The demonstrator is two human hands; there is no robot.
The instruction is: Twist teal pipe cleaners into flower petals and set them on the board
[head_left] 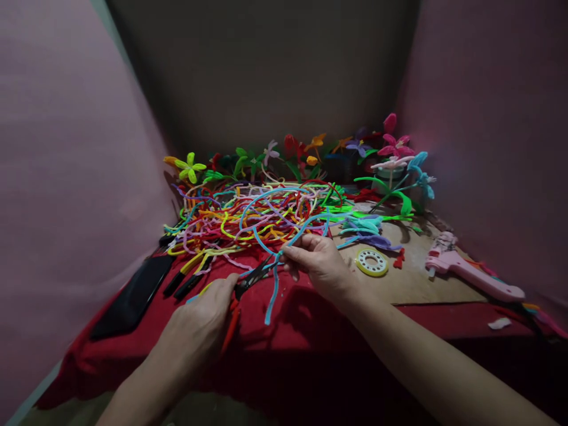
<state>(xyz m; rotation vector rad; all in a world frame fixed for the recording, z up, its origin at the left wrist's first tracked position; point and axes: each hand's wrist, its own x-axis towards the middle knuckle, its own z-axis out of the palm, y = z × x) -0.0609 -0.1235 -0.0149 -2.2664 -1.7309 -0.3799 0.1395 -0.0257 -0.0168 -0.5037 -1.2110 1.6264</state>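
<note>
My left hand is closed round the red-handled pliers, whose dark jaws point up and right to the twist in some light blue pipe cleaners. Pinched between the fingers of my right hand are the same pipe cleaners, just right of the jaws. One blue end hangs down below the twist, while others curve up over a tangled heap of coloured pipe cleaners. Whether the jaws are closed on the blue strands is too small to tell.
A black phone-like slab lies at the left. On the brown board are a yellow tape roll and a pink glue gun. Pipe-cleaner flowers line the back. Red cloth covers the table.
</note>
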